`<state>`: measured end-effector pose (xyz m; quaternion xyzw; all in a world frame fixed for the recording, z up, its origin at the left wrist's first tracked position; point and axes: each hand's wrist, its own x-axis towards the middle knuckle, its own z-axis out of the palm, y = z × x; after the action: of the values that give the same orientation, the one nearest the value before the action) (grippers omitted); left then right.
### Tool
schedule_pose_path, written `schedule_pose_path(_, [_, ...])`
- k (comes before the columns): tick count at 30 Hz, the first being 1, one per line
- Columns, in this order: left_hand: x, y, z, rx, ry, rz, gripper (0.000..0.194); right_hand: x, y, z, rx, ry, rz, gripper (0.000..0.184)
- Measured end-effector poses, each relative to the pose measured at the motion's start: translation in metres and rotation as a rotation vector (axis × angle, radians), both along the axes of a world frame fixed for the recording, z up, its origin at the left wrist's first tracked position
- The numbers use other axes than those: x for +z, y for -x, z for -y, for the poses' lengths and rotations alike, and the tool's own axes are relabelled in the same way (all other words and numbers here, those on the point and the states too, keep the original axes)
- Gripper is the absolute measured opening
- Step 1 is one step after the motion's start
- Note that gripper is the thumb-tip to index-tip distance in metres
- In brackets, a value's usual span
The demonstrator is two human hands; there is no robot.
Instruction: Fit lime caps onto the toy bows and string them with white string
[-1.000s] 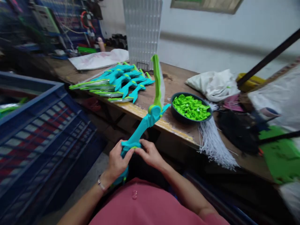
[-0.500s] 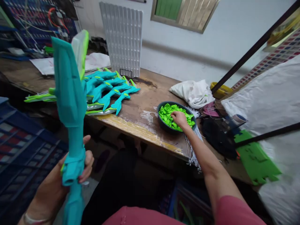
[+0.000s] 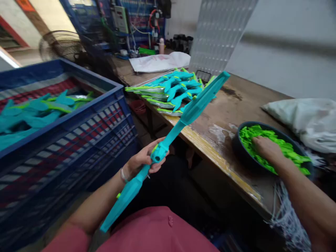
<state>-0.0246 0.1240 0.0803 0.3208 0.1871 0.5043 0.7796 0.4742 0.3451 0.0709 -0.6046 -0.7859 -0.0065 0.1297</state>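
Observation:
My left hand [image 3: 147, 159] is wrapped round the middle grip of a turquoise plastic toy bow [image 3: 201, 103]. The bow slants from lower left to upper right in front of my body, and a round hole shows in its grip. My right hand [image 3: 265, 147] is inside a dark basin [image 3: 237, 148], its fingers curled together among small bright green plastic pieces [image 3: 294, 150]. Its fingertips are buried, so whatever they pinch is hidden. Beyond the upper end of the held bow, a pile of similar turquoise and lime bows [image 3: 170, 89] lies on the table.
A blue crate [image 3: 105, 115] with more turquoise parts stands at left, beside the wooden table [image 3: 210, 147]. White strings [image 3: 291, 217] hang over the table's front edge. A white sack [image 3: 312, 119] lies behind the basin. A fan [image 3: 60, 45] stands behind the crate.
The view has swung left, bringing the crate into sight. In my left hand the bow has gone from nearly upright to a slant. My right hand is still in the basin, now deeper among the pieces.

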Motion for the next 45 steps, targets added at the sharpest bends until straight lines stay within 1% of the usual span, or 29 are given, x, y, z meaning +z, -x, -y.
schedule_pose_path(1, [0.000,0.000,0.004,0.005,-0.011,0.034,0.076,0.002,0.000,0.005,-0.008,-0.007,0.012,0.041])
schedule_pose_path(3, [-0.001,-0.001,0.011,0.034,-0.015,0.080,0.074,0.007,0.003,0.019,-0.078,-0.055,0.055,0.035])
schedule_pose_path(4, [-0.001,-0.002,0.014,0.050,-0.004,0.091,0.073,0.011,0.006,0.026,-0.125,-0.113,0.062,0.034])
schedule_pose_path(6, [-0.001,-0.002,0.018,0.055,0.018,0.102,0.070,0.017,0.015,0.040,-0.201,-0.239,0.045,0.040])
schedule_pose_path(8, [-0.002,-0.003,0.020,0.042,0.029,0.105,0.060,0.022,0.026,0.050,-0.240,-0.287,-0.025,0.043])
schedule_pose_path(10, [-0.002,-0.004,0.022,0.019,0.030,0.111,0.049,0.024,0.037,0.057,-0.265,-0.251,-0.094,0.040])
schedule_pose_path(11, [-0.003,-0.004,0.023,0.005,0.032,0.112,0.045,0.024,0.044,0.061,-0.266,-0.241,-0.158,0.038])
schedule_pose_path(13, [-0.003,-0.006,0.024,-0.030,0.051,0.110,0.045,0.022,0.064,0.076,-0.240,-0.287,-0.343,0.034])
schedule_pose_path(15, [-0.005,-0.010,0.025,-0.078,0.088,0.100,0.054,0.021,0.096,0.103,-0.165,-0.352,-0.550,0.033])
schedule_pose_path(16, [-0.006,-0.012,0.024,-0.100,0.111,0.095,0.059,0.022,0.117,0.122,-0.125,-0.344,-0.588,0.033])
schedule_pose_path(17, [-0.008,-0.015,0.024,-0.116,0.135,0.092,0.063,0.023,0.139,0.144,-0.045,-0.302,-0.634,0.031])
schedule_pose_path(18, [-0.009,-0.018,0.024,-0.127,0.157,0.089,0.066,0.026,0.163,0.166,0.075,-0.277,-0.757,0.027])
schedule_pose_path(19, [-0.011,-0.021,0.023,-0.134,0.178,0.086,0.066,0.029,0.186,0.187,0.201,-0.232,-0.831,0.024])
schedule_pose_path(21, [-0.015,-0.028,0.024,-0.139,0.206,0.082,0.065,0.034,0.227,0.224,0.422,-0.232,-0.896,0.020])
schedule_pose_path(22, [-0.016,-0.030,0.025,-0.141,0.213,0.079,0.064,0.035,0.243,0.237,0.486,-0.254,-0.892,0.019])
schedule_pose_path(24, [-0.018,-0.034,0.028,-0.148,0.213,0.072,0.062,0.034,0.262,0.251,0.533,-0.300,-0.889,0.018])
schedule_pose_path(26, [-0.018,-0.035,0.032,-0.156,0.193,0.060,0.059,0.029,0.270,0.255,0.512,-0.308,-0.907,0.018])
schedule_pose_path(30, [-0.015,-0.037,0.037,-0.168,0.136,0.036,0.052,0.018,0.271,0.252,0.472,-0.295,-0.944,0.019])
schedule_pose_path(33, [-0.015,-0.040,0.037,-0.186,0.125,0.060,0.049,0.014,0.274,0.253,0.474,-0.310,-0.932,0.018])
schedule_pose_path(37, [-0.022,-0.043,0.036,-0.228,0.146,0.110,0.053,0.012,0.277,0.254,0.457,-0.342,-0.897,0.017])
schedule_pose_path(41, [-0.025,-0.042,0.035,-0.220,0.166,0.095,0.056,0.013,0.279,0.254,0.437,-0.380,-0.838,0.016])
schedule_pose_path(43, [-0.024,-0.041,0.035,-0.210,0.168,0.065,0.054,0.015,0.278,0.251,0.460,-0.367,-0.794,0.016])
schedule_pose_path(45, [-0.023,-0.039,0.036,-0.206,0.168,0.031,0.049,0.018,0.276,0.246,0.519,-0.325,-0.736,0.016])
